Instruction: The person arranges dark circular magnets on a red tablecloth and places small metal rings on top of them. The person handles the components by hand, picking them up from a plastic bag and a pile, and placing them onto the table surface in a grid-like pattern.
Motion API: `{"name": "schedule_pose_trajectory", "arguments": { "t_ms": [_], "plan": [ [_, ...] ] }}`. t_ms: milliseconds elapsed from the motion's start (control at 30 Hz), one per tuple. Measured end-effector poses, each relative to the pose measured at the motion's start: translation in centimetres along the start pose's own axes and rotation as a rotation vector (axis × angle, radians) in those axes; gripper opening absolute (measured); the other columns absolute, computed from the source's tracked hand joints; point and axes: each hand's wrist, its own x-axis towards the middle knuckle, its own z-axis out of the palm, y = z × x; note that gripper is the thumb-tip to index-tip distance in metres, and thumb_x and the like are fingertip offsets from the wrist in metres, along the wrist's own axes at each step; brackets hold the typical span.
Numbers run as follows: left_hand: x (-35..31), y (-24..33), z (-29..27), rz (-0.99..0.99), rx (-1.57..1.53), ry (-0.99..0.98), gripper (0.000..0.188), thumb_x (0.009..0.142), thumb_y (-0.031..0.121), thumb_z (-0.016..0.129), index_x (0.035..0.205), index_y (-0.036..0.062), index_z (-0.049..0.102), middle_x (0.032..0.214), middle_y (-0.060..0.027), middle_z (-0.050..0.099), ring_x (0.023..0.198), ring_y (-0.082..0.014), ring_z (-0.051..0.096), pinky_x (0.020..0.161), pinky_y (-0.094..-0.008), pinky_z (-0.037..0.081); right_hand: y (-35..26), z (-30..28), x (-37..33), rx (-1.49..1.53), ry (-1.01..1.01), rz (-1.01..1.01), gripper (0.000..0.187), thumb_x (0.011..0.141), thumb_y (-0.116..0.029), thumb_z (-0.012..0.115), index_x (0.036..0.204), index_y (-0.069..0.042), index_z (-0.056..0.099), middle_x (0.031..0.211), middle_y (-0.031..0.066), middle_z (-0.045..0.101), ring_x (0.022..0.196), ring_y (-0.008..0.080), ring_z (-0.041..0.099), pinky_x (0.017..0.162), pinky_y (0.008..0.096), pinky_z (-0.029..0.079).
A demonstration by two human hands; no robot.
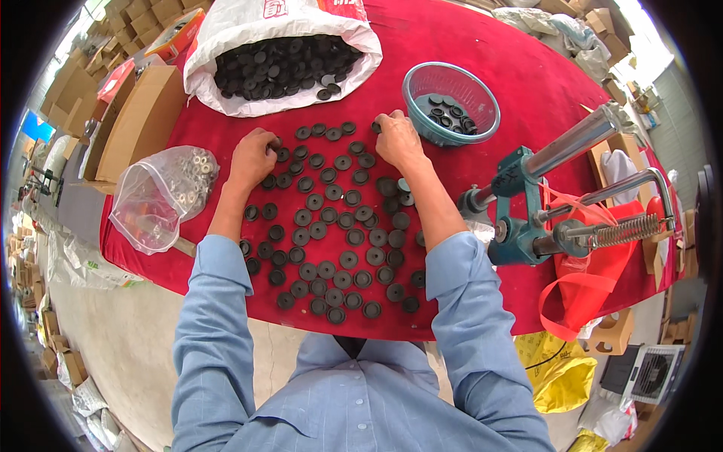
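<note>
Many round black caps (348,260), like rubber discs with a raised rim, lie spread in loose rows on the red cloth (452,301). At the far left of the rows, my left hand (254,157) is closed, its fingertips pinching a black cap (276,142). My right hand (400,140) is at the far right of the rows, beside a blue-green plastic basket (488,98); its curled fingers grip another black cap (376,127). Several caps (446,110) sit in that basket. Beyond the rows, a white woven sack (211,56) lies with its mouth open, full of the same caps.
A green hand press (516,181) with steel bars stands at the right, a red bag (595,282) beside it. On the left are a clear plastic bag (147,200) of small metal rings and a cardboard box (143,124). The table's near edge curves before my body.
</note>
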Motion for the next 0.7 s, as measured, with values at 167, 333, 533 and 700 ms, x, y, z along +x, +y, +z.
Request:
{"name": "schedule_pose_trajectory", "arguments": {
  "t_ms": [167, 333, 533, 700],
  "plan": [
    [0.3, 0.4, -1.3, -0.019, -0.061, 0.094, 0.02, 0.085, 0.0, 0.064, 0.1, 0.0028, 0.077, 0.099, -0.0162, 0.071, 0.09, -0.0355, 0.071, 0.079, -0.0444, 0.056, 0.2, -0.3, -0.1, 0.164, 0.012, 0.016, 0.036, 0.088, 0.001, 0.065, 0.123, -0.002, 0.073, 0.121, 0.0277, 0.069, 0.115, 0.0456, 0.069, 0.1, 0.0526, 0.057],
    [0.7, 6.4, -1.5, 0.015, -0.219, -0.046, 0.021, 0.089, 0.006, 0.07, 0.108, 0.0017, 0.079, 0.098, -0.0152, 0.071, 0.085, -0.0305, 0.07, 0.08, -0.0422, 0.057, 0.7, -5.8, -2.1, 0.234, -0.117, 0.08, 0.026, 0.093, -0.003, 0.064, 0.114, -0.002, 0.079, 0.113, 0.0241, 0.077, 0.114, 0.0398, 0.072, 0.104, 0.0479, 0.056],
    [0.5, 14.7, 2.6, 0.187, -0.307, -0.335, 0.032, 0.088, 0.013, 0.082, 0.117, 0.0024, 0.078, 0.104, -0.0131, 0.07, 0.089, -0.0258, 0.07, 0.082, -0.0384, 0.057, 0.0, -10.8, -6.8, 0.054, -0.333, 0.233, 0.035, 0.087, -0.012, 0.077, 0.122, -0.006, 0.077, 0.104, 0.0193, 0.079, 0.102, 0.0355, 0.077, 0.094, 0.0448, 0.059],
    [-0.3, 17.5, 5.9, 0.276, -0.282, -0.399, 0.038, 0.084, 0.015, 0.086, 0.119, 0.0038, 0.077, 0.112, -0.0146, 0.069, 0.102, -0.034, 0.072, 0.092, -0.0445, 0.059, -0.4, -8.9, -8.7, 0.031, -0.42, 0.194, 0.043, 0.081, -0.024, 0.085, 0.122, -0.013, 0.078, 0.119, 0.0131, 0.078, 0.116, 0.034, 0.072, 0.102, 0.0474, 0.058]
  ]
}}
